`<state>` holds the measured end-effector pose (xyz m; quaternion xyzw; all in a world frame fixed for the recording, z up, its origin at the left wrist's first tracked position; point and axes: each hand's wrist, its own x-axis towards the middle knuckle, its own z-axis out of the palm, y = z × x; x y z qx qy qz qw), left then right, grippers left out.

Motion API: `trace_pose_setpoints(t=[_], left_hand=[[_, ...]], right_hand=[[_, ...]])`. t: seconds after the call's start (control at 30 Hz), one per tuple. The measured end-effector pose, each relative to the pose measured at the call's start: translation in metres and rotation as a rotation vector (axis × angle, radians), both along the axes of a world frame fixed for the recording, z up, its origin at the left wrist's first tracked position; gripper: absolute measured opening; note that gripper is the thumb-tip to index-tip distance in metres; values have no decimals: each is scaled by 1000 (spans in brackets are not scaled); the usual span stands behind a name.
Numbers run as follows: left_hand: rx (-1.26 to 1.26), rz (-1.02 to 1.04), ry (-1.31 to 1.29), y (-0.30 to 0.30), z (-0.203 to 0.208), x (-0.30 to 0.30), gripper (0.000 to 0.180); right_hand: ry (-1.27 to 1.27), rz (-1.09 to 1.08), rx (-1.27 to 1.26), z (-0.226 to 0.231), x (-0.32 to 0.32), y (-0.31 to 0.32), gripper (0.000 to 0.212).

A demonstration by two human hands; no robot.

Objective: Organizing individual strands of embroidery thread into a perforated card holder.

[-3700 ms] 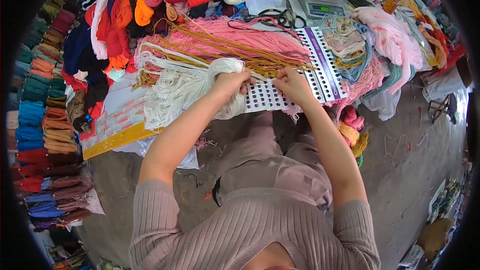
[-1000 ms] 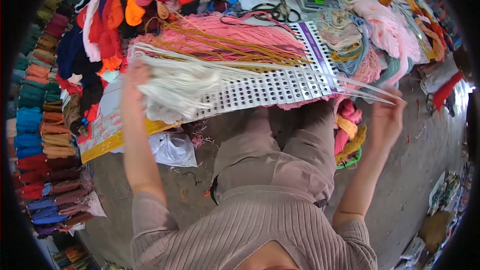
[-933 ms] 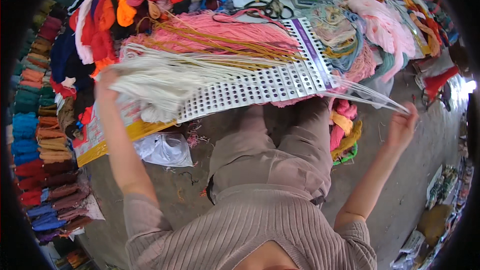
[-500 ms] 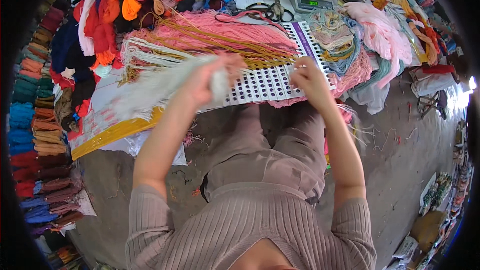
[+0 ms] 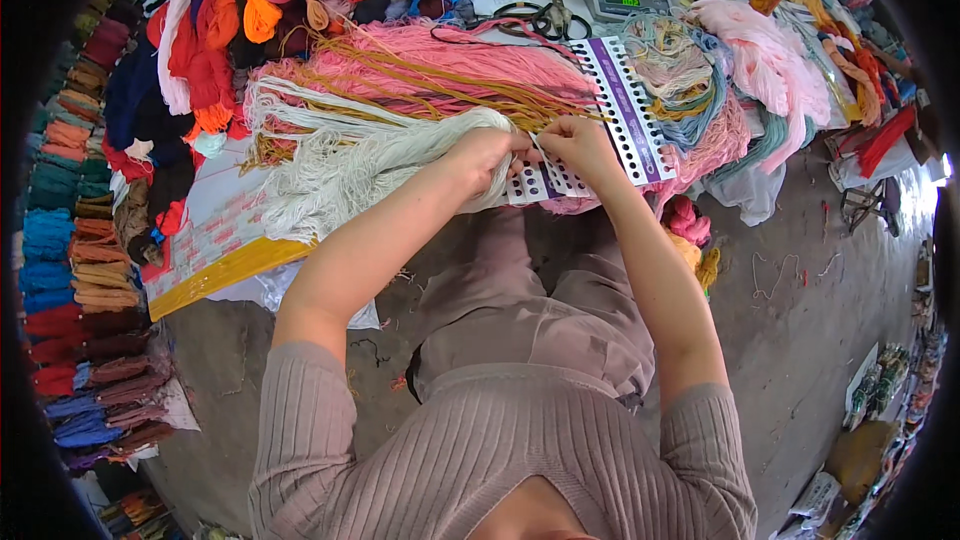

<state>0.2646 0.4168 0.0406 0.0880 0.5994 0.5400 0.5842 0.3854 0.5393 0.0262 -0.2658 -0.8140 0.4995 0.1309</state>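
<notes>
A thick skein of white thread (image 5: pixel 340 165) lies across the front of the table, its near end gathered in my left hand (image 5: pixel 490 157). The left fingers are closed around it. My right hand (image 5: pixel 577 148) meets the left from the right, thumb and fingers pinched on a thin white strand between the hands. Under both hands are white cards (image 5: pixel 545 183) with rows of punched holes. One holed card with a purple stripe (image 5: pixel 625 105) shows to the right. Mustard threads (image 5: pixel 430 80) and pink threads (image 5: pixel 480 60) lie just behind.
Black-handled scissors (image 5: pixel 548 20) and a digital scale (image 5: pixel 625 2) sit at the back. Pale pink yarn (image 5: pixel 765 45) and blue-beige thread (image 5: pixel 675 70) are heaped on the right. Colourful skeins (image 5: pixel 205 65) crowd the back left. Yellow tape (image 5: pixel 215 275) edges the table's left front.
My left hand has carried the white skein right, over the cards, and its loose threads have settled. My right hand has moved left and now pinches beside it.
</notes>
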Motion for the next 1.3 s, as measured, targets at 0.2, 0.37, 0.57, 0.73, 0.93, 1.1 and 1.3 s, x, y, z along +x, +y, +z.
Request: trace_pose_setpoints(t=[0.2, 0.37, 0.57, 0.73, 0.93, 1.1, 1.3], left_hand=[[-86, -161, 457, -3, 6, 0, 15], [-10, -18, 315, -21, -1, -20, 24], [49, 80, 323, -15, 2, -25, 22], [516, 80, -271, -51, 91, -55, 24], [114, -399, 365, -15, 9, 6, 18], [207, 137, -91, -59, 24, -93, 12], [375, 741, 67, -146, 43, -212, 19]], right_hand=[[-35, 84, -175, -7, 6, 10, 17], [-80, 108, -120, -9, 8, 6, 22], [-117, 65, 124, -8, 10, 0, 25], [-71, 30, 8, -8, 9, 1, 22], [112, 151, -283, -9, 12, 3, 17], [-185, 69, 215, 2, 10, -9, 29], [-187, 99, 87, 1, 7, -10, 30]])
